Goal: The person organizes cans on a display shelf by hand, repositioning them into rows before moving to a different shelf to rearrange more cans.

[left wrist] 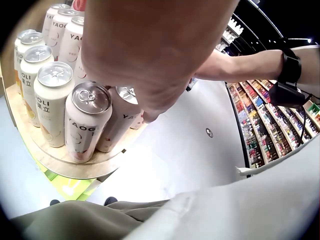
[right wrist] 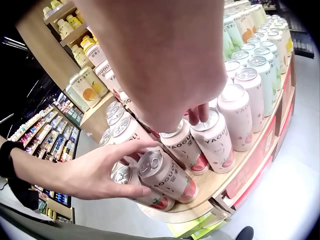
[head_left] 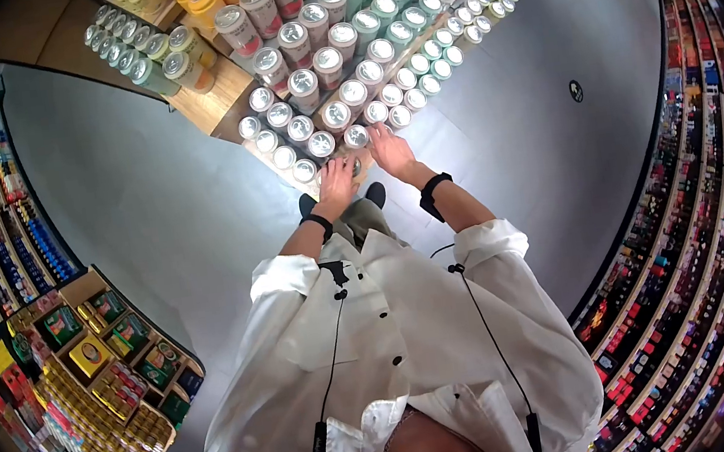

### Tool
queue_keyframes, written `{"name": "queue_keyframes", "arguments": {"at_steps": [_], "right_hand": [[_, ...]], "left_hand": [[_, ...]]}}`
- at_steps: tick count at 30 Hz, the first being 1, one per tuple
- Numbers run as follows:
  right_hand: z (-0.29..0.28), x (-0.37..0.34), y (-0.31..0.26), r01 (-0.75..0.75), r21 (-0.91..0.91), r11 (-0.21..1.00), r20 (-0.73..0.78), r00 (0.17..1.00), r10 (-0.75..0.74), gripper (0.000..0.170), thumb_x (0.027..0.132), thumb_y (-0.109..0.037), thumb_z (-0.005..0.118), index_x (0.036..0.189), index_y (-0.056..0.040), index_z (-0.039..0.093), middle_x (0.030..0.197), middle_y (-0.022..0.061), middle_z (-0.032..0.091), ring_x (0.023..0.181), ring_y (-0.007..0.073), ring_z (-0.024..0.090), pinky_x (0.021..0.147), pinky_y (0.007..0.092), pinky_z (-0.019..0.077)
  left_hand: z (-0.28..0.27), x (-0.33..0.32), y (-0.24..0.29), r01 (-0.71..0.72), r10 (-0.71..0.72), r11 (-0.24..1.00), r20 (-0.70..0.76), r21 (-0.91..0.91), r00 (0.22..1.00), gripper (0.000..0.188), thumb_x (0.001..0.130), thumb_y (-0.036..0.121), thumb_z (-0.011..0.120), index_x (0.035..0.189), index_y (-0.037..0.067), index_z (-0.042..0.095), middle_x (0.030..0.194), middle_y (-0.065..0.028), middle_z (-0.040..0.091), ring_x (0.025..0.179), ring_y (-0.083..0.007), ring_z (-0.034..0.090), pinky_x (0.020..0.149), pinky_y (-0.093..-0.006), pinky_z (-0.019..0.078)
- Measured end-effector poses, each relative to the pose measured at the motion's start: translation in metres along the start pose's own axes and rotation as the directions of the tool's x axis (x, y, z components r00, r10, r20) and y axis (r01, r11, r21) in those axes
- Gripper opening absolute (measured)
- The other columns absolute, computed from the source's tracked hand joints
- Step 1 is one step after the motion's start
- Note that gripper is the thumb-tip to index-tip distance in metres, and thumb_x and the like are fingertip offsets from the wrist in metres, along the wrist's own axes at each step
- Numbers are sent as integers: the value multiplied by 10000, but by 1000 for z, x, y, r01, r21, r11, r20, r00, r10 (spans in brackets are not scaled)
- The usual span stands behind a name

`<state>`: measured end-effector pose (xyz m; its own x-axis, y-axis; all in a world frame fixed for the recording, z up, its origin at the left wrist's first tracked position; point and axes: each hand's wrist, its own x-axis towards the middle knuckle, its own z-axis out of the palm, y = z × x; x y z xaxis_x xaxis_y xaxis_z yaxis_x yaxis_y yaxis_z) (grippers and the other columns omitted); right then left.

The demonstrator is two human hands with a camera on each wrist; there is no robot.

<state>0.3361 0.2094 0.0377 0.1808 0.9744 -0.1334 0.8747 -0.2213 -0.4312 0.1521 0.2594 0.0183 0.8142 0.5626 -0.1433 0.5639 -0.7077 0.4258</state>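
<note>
"Well, what's around?"
"Curved wooden shelf (left wrist: 60,162), grey shop floor (head_left: 116,167)."
"And the can (right wrist: 168,179)?"
"Pink, fruit-printed, near the shelf's edge; left hand (right wrist: 100,171) grips it. Right hand (head_left: 391,151)? Can't tell its grip."

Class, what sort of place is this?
Probably a shop, perhaps a supermarket: drink cans stand massed on a wooden display, and long rows of colourful goods line both sides.
</note>
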Motion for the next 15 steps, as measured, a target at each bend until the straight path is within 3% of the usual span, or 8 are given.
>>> {"name": "queue_keyframes", "arguments": {"at_steps": [5,8,12,15], "right_hand": [[28,23,13,73,-108,992,92,994,-63,462,816,-170,609,1210,-22,417,1153,200,484,902,376,613,710,450,522],[38,42,10,43,-151,988,181,983,-15,608,769,-210,689,1272,-58,382,1117,167,503,909,348,621,710,445,524],[30,51,11,97,-181,979,236,970,-52,579,757,-189,694,1244,-83,399,1096,152,514,932,340,612,722,437,523],[30,51,24,103,-95,990,254,964,-76,579,749,-119,665,1265,-86,405,1142,153,510,946,366,593,743,447,515]], "left_hand": [[19,3,-3,110,-109,991,-20,71,994,554,773,149,630,1300,110,464,1180,-119,517,1120,-276,472,963,-434,356],[23,8,-1,176,-176,978,-14,108,984,505,789,110,584,1284,113,489,1163,-126,548,1123,-286,491,975,-433,349],[16,11,6,234,-238,968,31,93,971,522,781,194,634,1270,94,484,1179,-141,535,1125,-304,495,1005,-438,334],[15,13,12,261,-261,964,-13,42,965,503,786,210,648,1235,58,482,1159,-154,525,1114,-314,495,989,-427,362]]}}
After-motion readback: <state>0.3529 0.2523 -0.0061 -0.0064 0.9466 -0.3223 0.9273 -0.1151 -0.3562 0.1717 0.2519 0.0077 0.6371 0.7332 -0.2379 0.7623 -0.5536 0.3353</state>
